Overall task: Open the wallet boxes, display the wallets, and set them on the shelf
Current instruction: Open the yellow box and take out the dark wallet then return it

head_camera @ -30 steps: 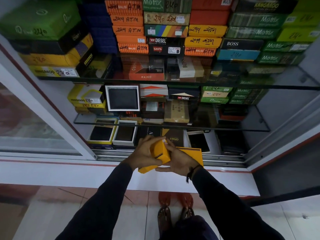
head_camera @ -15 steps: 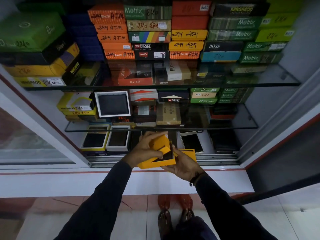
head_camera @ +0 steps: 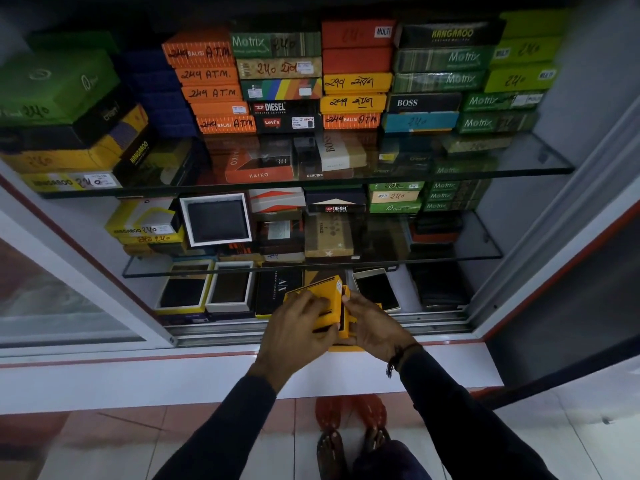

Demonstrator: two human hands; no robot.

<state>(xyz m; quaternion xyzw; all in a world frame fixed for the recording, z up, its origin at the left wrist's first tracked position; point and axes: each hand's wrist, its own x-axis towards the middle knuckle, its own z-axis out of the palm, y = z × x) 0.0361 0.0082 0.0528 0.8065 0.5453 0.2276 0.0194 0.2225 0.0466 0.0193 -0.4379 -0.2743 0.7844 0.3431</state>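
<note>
A yellow wallet box [head_camera: 329,292] is held in both hands at the front of the bottom shelf [head_camera: 408,315]. My left hand [head_camera: 298,327] grips its lid part from the left and above. My right hand [head_camera: 372,327] holds the box base from the right; a dark wallet edge shows in the gap between the two parts. Three opened boxes with dark wallets stand displayed: one white-framed [head_camera: 216,220] on the middle glass shelf, a yellow-rimmed one [head_camera: 183,289] and a white-rimmed one [head_camera: 233,287] on the bottom shelf.
Stacks of shut wallet boxes fill the top glass shelf [head_camera: 502,169] and the middle glass shelf [head_camera: 450,254]. A black box [head_camera: 278,289] and an open cream box [head_camera: 377,289] lie just behind my hands. A sliding glass door [head_camera: 62,289] stands at left, a white ledge [head_camera: 138,375] below.
The hands have moved the yellow box forward to the bottom shelf's front. The box parts have turned more upright, with the lid pulled further off the base.
</note>
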